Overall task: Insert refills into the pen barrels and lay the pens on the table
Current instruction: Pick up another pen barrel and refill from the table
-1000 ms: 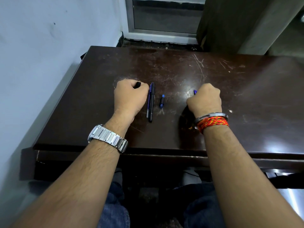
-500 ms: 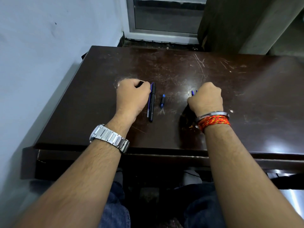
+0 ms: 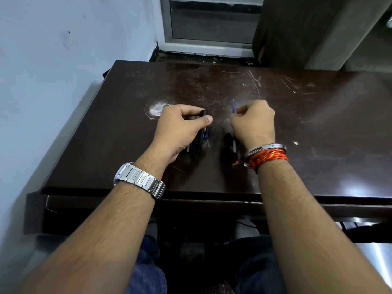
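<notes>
My left hand (image 3: 180,128) grips a black pen barrel (image 3: 203,113), whose open end pokes out between thumb and fingers and points right. My right hand (image 3: 253,122) pinches a thin blue refill (image 3: 233,106), which sticks up and away from the fist, a short gap right of the barrel's end. Under my left hand, dark pens (image 3: 196,144) lie side by side on the dark brown table (image 3: 307,128), partly hidden by the palm. A small blue cap piece (image 3: 206,134) lies just to their right.
A pale worn patch (image 3: 157,109) marks the table just left of my left hand. A white wall runs along the table's left side. A metal-framed door and a dark panel stand beyond the far edge. My knees are under the near edge.
Both hands have lifted off the table and turned toward each other. The barrel's end now shows in my left hand and the refill stands out of my right fist.
</notes>
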